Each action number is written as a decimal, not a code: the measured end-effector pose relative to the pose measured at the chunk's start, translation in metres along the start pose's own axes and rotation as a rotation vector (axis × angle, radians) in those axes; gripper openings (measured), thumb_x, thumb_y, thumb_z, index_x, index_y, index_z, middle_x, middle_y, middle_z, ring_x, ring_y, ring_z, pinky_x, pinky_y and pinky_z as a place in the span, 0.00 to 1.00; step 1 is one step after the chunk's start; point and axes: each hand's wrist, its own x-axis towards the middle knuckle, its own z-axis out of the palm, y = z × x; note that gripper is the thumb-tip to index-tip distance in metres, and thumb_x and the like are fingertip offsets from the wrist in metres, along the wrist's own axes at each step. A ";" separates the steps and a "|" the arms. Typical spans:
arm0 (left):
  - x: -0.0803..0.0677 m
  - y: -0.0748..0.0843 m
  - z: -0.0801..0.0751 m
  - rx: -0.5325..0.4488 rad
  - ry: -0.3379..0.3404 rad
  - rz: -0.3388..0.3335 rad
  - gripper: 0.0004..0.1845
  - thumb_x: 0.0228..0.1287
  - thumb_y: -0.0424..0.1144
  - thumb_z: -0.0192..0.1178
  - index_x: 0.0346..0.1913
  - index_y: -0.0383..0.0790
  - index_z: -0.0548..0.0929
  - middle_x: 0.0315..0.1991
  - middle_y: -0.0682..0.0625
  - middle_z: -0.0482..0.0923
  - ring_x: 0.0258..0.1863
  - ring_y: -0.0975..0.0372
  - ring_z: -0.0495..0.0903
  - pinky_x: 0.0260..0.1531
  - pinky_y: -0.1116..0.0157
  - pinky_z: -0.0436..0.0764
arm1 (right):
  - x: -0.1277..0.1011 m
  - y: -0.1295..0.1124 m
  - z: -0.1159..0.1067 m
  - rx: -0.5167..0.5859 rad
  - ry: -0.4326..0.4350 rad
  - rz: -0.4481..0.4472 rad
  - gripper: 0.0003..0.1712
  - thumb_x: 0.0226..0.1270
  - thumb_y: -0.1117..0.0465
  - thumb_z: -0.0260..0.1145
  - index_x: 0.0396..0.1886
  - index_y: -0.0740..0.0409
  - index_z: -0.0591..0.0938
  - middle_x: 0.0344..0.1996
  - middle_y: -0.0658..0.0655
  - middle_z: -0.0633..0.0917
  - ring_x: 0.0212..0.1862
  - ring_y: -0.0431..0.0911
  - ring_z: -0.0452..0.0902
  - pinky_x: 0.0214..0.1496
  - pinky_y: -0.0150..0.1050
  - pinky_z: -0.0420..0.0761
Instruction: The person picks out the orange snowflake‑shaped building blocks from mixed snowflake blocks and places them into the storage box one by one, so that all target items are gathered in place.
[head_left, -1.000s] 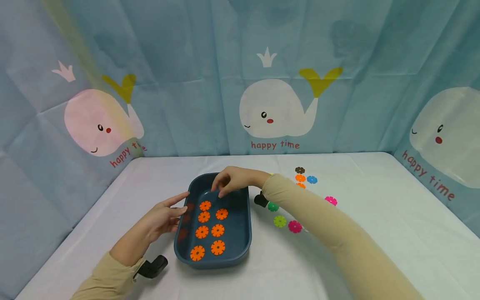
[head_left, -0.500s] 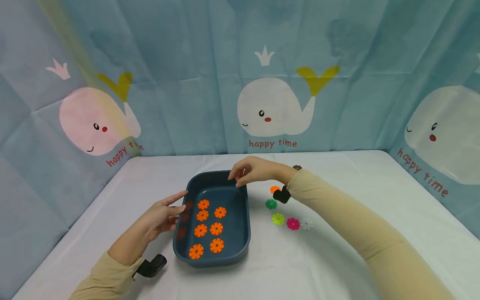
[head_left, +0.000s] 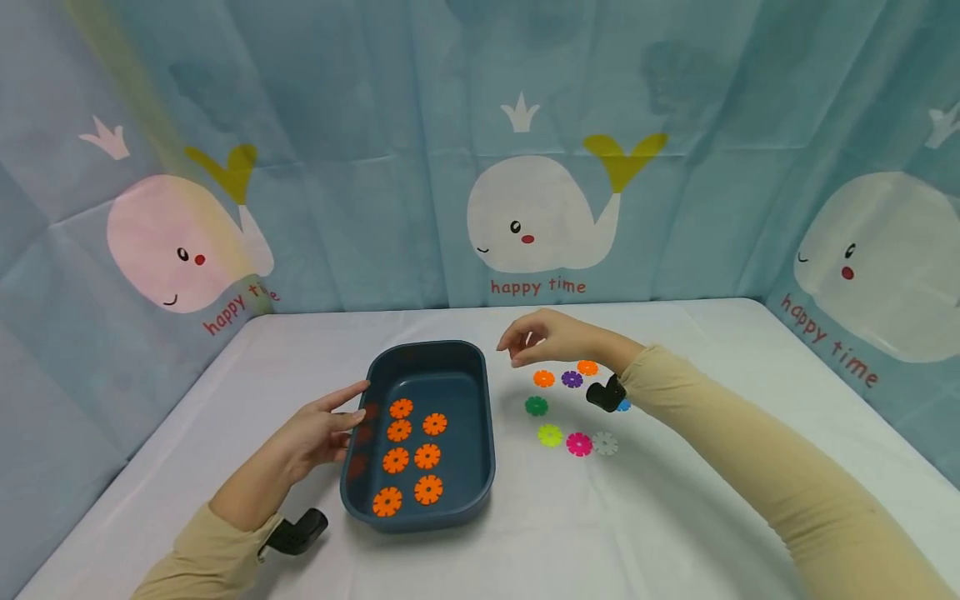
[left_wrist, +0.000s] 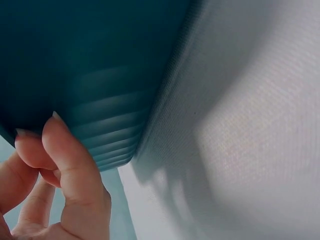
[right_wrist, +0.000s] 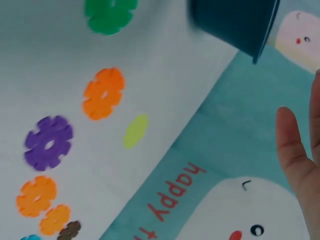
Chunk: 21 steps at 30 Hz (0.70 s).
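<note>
Your left hand (head_left: 318, 429) steadies the tray (head_left: 457, 367) by its left wall, fingers straight against it, seven orange discs (head_left: 410, 457) inside. Your right hand (head_left: 543, 337) hovers empty and relaxed over the loose discs (head_left: 543, 378), just right of the tray.

Bare cloth (head_left: 675, 533) right of tray (head_left: 480, 467), loose discs (head_left: 579, 444) scattered (mid-table)

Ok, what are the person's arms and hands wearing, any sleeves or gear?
Both arms wear long beige sleeves reaching the wrists. The left hand and right hand are bare, no gloves. A small black camera sits under each wrist: left, right.
</note>
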 end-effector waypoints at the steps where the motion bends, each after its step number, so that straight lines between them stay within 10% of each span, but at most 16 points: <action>1: 0.000 0.000 0.000 0.002 0.000 0.001 0.33 0.74 0.35 0.52 0.77 0.44 0.54 0.41 0.47 0.76 0.27 0.60 0.74 0.30 0.65 0.80 | -0.002 0.002 -0.001 -0.004 0.006 0.001 0.13 0.64 0.65 0.67 0.48 0.64 0.83 0.35 0.51 0.82 0.42 0.48 0.75 0.50 0.41 0.78; 21: 0.000 -0.001 -0.002 0.015 -0.018 0.006 0.34 0.74 0.35 0.52 0.77 0.44 0.52 0.39 0.47 0.77 0.27 0.60 0.73 0.29 0.65 0.80 | -0.036 0.030 -0.009 0.049 0.091 0.089 0.15 0.64 0.66 0.67 0.50 0.64 0.82 0.48 0.58 0.82 0.53 0.54 0.74 0.53 0.44 0.78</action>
